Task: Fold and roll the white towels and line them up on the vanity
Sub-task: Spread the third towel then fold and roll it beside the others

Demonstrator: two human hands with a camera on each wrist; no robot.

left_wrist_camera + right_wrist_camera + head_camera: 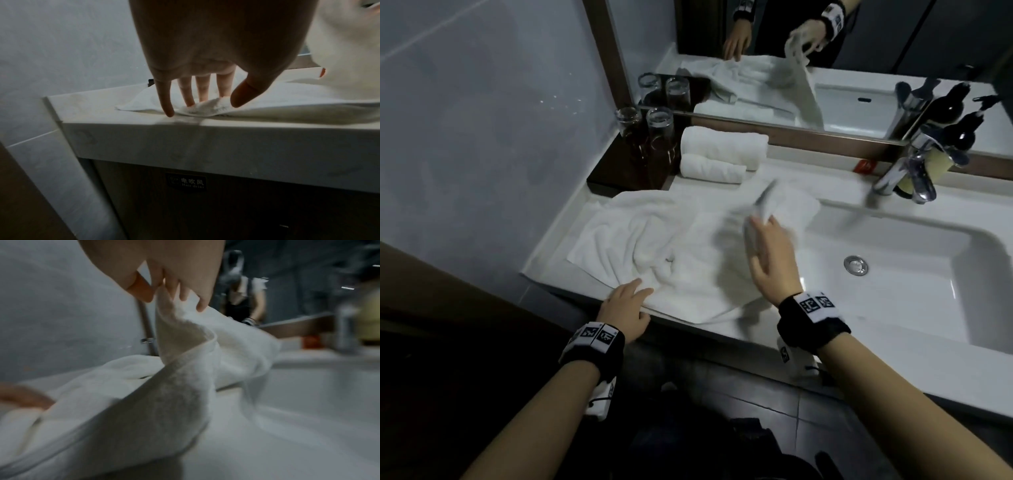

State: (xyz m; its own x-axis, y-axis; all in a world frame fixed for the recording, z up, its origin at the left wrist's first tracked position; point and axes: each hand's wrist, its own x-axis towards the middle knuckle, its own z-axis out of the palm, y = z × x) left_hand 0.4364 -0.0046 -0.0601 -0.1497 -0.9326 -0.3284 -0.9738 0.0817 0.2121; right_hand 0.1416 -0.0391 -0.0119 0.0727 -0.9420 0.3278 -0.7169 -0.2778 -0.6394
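Head view. A white towel [654, 240], unfolded and rumpled, is spread on the vanity top [551, 246] left of the sink basin [911, 274], its near edge lying along the counter's front. The left hand [625, 305] is laid on the near left part of the cloth with fingers nearly straight. The right hand [770, 253] is raised above the towel's right side, and a corner is pinched and lifted in it; the lifted part is blurred. Behind the towel, 2 rolled towels [719, 156] lie side by side against the mirror ledge, beside a dark tray [619, 171] on which 2 upturned glasses [647, 126] stand. A chrome faucet [907, 171] is seen at the right.

Left wrist view. The fingertips [168, 112] are pressed down on a bunched hem of the towel [267, 97] close to the counter's front edge; nothing is gripped, the cloth being only pinned.

Right wrist view. A corner of the towel [185, 386] is held between thumb and fingers [202, 305], and the cloth hangs from it in a soft drape.

Handling. The terry cloth is judged light, limp and not slippery; no shape is kept unless it is supported. It is best taken by corners or hem, with 1 side pinned flat while the other is drawn over.
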